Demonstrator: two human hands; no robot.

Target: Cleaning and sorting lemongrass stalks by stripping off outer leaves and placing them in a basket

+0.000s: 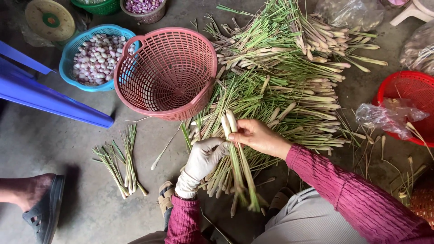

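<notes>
My left hand, in a pale glove, and my bare right hand together grip two lemongrass stalks, white ends pointing up and green tops hanging toward my lap. Both hands hover over a big heap of lemongrass spread across the floor. An empty pink plastic basket stands tilted just left of the heap, above my left hand.
A small bunch of trimmed stalks lies on the concrete at left. A blue basket of shallots and a scale sit far left. A red basket with a plastic bag is at right. Another person's sandalled foot is at lower left.
</notes>
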